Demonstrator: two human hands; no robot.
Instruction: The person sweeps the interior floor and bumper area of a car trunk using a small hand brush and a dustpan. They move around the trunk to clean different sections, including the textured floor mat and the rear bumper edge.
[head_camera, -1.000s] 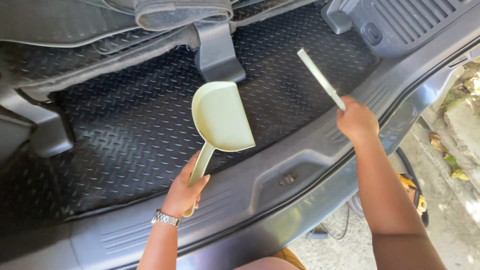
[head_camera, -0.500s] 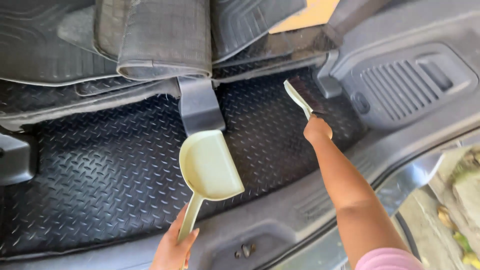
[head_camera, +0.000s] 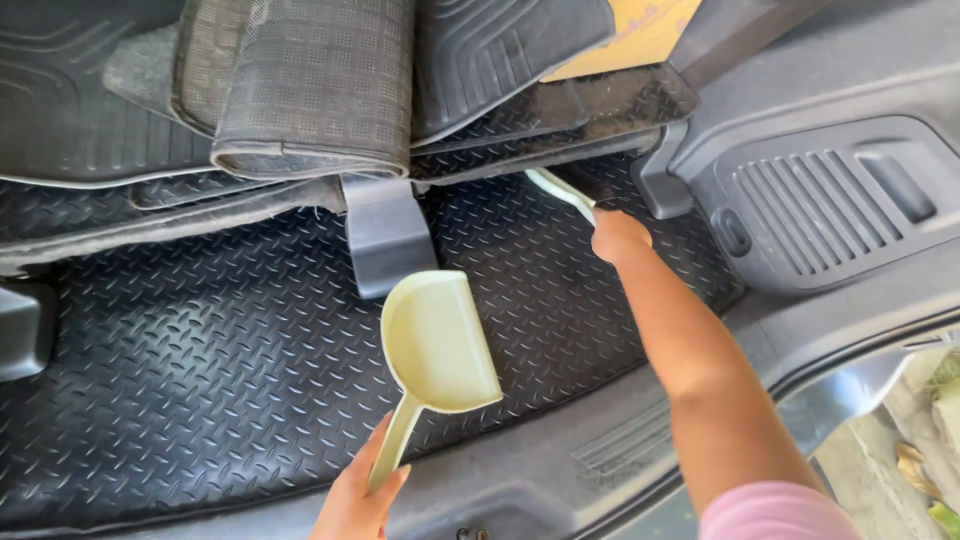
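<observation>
A black diamond-patterned rubber mat (head_camera: 200, 370) is lying across the whole vehicle floor, with a grey plastic sill (head_camera: 620, 460) running along its near edge and a grey side panel with slats (head_camera: 830, 200) sitting at the far right. Rolled and stacked floor mats (head_camera: 310, 90) are resting across the far side, above a grey seat bracket (head_camera: 385, 235). The person's right hand (head_camera: 618, 235) is reaching far in, fingers closing tight around the handle of a pale brush (head_camera: 560, 193) that is pointing under those stacked mats. The left hand (head_camera: 358, 495), at the near edge, is wrapping around the stem of a pale green dustpan (head_camera: 440, 345), holding it just above the mat in the middle, its open mouth facing right.
</observation>
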